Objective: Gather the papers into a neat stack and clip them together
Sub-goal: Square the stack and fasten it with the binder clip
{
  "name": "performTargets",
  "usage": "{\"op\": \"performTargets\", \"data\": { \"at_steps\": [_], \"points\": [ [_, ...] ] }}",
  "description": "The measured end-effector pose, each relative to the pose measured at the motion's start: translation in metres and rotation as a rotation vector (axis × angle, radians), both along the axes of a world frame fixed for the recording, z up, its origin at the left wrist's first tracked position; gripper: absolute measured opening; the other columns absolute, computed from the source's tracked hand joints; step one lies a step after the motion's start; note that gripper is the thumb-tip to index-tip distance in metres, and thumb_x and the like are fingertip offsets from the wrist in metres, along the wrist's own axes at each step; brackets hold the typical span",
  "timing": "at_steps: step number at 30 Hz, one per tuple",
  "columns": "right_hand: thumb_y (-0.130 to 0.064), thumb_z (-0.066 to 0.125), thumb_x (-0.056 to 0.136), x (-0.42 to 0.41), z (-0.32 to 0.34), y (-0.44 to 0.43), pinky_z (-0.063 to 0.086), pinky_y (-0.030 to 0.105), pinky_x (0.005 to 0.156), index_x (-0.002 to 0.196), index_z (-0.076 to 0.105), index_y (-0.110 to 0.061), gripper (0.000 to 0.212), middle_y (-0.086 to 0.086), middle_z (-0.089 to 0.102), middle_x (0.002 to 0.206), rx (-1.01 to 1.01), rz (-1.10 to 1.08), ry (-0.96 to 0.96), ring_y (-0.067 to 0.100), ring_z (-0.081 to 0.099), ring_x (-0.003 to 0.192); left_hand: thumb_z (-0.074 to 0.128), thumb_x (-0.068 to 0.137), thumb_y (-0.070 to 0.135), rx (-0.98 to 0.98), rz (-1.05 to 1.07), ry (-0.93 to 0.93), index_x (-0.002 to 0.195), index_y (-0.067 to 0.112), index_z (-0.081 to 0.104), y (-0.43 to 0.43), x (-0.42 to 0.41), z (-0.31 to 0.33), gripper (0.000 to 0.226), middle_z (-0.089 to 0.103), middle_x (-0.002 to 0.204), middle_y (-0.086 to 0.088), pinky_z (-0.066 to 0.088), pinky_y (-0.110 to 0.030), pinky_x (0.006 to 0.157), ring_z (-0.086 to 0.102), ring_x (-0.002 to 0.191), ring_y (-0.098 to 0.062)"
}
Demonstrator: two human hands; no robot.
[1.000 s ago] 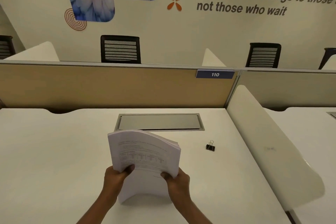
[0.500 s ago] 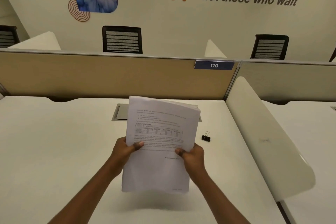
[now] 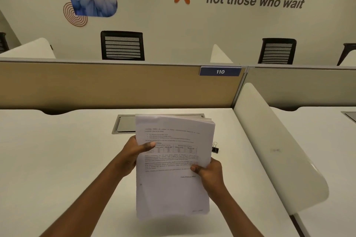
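Both my hands are clamped on the papers (image 3: 173, 167), left hand (image 3: 133, 155) at the left edge with its thumb across the print, right hand (image 3: 209, 174) lower on the right edge. A second ago the sheaf bowed over near the desk (image 3: 57, 159); now I have it raised, upright and nearly flat, though its top right corner looks fanned. I judge the squaring mostly done, so tapping that corner even comes next, then the clip (image 3: 215, 148), which lies untouched just right of the sheaf.
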State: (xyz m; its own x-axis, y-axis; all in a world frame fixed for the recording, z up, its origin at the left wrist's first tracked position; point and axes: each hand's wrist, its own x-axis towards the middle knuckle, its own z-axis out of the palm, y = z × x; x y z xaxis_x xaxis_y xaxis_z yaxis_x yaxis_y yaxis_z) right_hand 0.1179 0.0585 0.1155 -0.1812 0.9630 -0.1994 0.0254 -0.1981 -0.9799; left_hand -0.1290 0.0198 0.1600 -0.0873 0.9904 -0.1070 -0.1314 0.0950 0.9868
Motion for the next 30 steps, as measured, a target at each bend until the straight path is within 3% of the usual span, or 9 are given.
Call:
{"op": "performTargets", "data": {
  "at_steps": [6, 12, 18, 23, 26, 30],
  "points": [
    [0.013, 0.071, 0.072, 0.006, -0.008, 0.003, 0.061, 0.040, 0.070, 0.090, 0.070, -0.012, 0.031, 0.006, 0.076, 0.091, -0.016, -0.039, 0.002, 0.028, 0.074, 0.080, 0.088, 0.036, 0.060, 0.009, 0.014, 0.047, 0.103, 0.020, 0.067, 0.014, 0.007, 0.004, 0.081, 0.075, 0.097, -0.007, 0.060, -0.039, 0.070, 0.072, 0.090, -0.029],
    [0.013, 0.071, 0.072, 0.011, -0.016, 0.011, 0.061, 0.043, 0.071, 0.089, 0.069, -0.011, 0.029, 0.008, 0.076, 0.090, -0.001, -0.066, -0.016, 0.029, 0.073, 0.077, 0.088, 0.039, 0.059, 0.000, 0.006, 0.061, 0.106, 0.015, 0.066, 0.024, 0.012, 0.002, 0.083, 0.075, 0.098, -0.009, 0.061, -0.042, 0.073, 0.072, 0.091, -0.031],
    [0.014, 0.070, 0.072, 0.010, -0.024, 0.016, 0.061, 0.038, 0.067, 0.089, 0.069, -0.011, 0.030, 0.008, 0.076, 0.090, -0.015, -0.067, -0.004, 0.028, 0.073, 0.076, 0.088, 0.036, 0.061, -0.019, 0.010, 0.051, 0.104, 0.018, 0.066, 0.031, 0.012, -0.005, 0.084, 0.076, 0.096, -0.007, 0.061, -0.042, 0.072, 0.073, 0.090, -0.030],
    [0.001, 0.076, 0.066, 0.006, -0.029, 0.024, 0.061, 0.044, 0.074, 0.093, 0.069, -0.012, 0.031, 0.009, 0.075, 0.096, -0.035, -0.054, -0.007, 0.029, 0.073, 0.082, 0.089, 0.037, 0.057, -0.004, 0.025, 0.030, 0.104, 0.016, 0.067, 0.038, 0.012, -0.006, 0.081, 0.076, 0.095, -0.009, 0.062, -0.042, 0.067, 0.073, 0.087, -0.031],
    [0.009, 0.072, 0.072, 0.005, -0.033, 0.031, 0.060, 0.035, 0.072, 0.091, 0.069, -0.017, 0.033, 0.007, 0.075, 0.097, -0.035, -0.041, -0.022, 0.026, 0.072, 0.086, 0.089, 0.038, 0.057, 0.010, 0.063, 0.028, 0.102, 0.014, 0.070, 0.042, 0.014, -0.011, 0.079, 0.076, 0.095, -0.012, 0.061, -0.043, 0.067, 0.073, 0.086, -0.034],
    [0.005, 0.076, 0.071, 0.006, -0.037, 0.037, 0.059, 0.024, 0.065, 0.091, 0.067, -0.020, 0.033, 0.005, 0.074, 0.098, -0.025, 0.008, -0.035, 0.025, 0.071, 0.087, 0.089, 0.036, 0.058, 0.018, 0.090, 0.009, 0.096, 0.017, 0.072, 0.046, 0.013, -0.020, 0.075, 0.076, 0.092, -0.012, 0.061, -0.038, 0.064, 0.074, 0.083, -0.032]
  ]
}}
